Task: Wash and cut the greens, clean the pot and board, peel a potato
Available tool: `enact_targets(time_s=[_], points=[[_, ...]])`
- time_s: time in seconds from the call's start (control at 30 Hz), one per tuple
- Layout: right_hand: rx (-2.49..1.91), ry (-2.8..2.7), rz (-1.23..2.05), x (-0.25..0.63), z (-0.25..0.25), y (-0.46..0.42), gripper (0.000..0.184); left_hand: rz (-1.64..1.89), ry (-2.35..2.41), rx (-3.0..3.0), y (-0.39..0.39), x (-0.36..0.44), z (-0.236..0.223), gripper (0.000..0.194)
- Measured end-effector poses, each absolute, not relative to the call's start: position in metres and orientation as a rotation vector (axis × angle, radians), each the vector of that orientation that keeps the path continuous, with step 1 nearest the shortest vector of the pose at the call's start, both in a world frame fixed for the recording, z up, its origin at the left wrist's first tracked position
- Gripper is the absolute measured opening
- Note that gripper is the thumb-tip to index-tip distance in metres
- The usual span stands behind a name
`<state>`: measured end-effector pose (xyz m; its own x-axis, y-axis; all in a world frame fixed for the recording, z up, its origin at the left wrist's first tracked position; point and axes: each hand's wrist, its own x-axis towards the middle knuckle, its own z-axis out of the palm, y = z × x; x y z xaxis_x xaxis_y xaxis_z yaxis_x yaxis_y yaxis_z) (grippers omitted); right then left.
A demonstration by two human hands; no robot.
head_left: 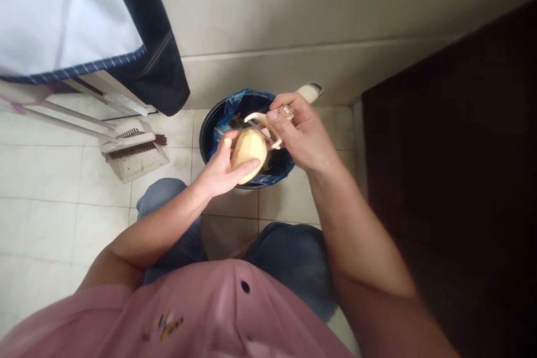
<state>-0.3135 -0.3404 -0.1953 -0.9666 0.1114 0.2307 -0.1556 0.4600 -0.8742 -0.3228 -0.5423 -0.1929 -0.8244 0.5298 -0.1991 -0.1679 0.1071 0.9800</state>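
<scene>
My left hand (217, 170) cradles a pale yellow potato (248, 155), its fingers curled around the underside and its thumb across the front. My right hand (300, 137) grips a beige Y-shaped vegetable peeler (260, 128) by its handle, and the peeler's blade rests against the top of the potato. Both hands are held over a round black bin (205, 137) lined with a blue plastic bag (235, 107). Dark scraps lie inside the bin, partly hidden by my hands.
A beige dustpan with a dark-bristled brush (136, 156) stands on the tiled floor (59, 179) to the left. A dark wooden cabinet (444, 151) rises on the right, a tiled wall (293, 17) stands ahead, and a navy-edged cloth (155, 67) hangs at upper left.
</scene>
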Motion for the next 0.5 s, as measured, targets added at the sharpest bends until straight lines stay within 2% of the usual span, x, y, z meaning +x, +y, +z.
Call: enact_targets(time_s=[0.17,0.33,0.5], points=[[0.067,-2.393,1.635,-0.315,-0.199,-0.352,0.049,1.83,1.587,0.227,-0.539,-0.321,-0.194,0.073],[0.113,-2.277,1.786,-0.313,-0.193,-0.361,0.043,1.783,1.106,0.046,-0.535,-0.317,-0.189,0.059],[0.056,-2.246,1.47,-0.304,-0.175,-0.361,0.036,1.808,1.27,-0.103,-0.533,-0.318,-0.184,0.051]])
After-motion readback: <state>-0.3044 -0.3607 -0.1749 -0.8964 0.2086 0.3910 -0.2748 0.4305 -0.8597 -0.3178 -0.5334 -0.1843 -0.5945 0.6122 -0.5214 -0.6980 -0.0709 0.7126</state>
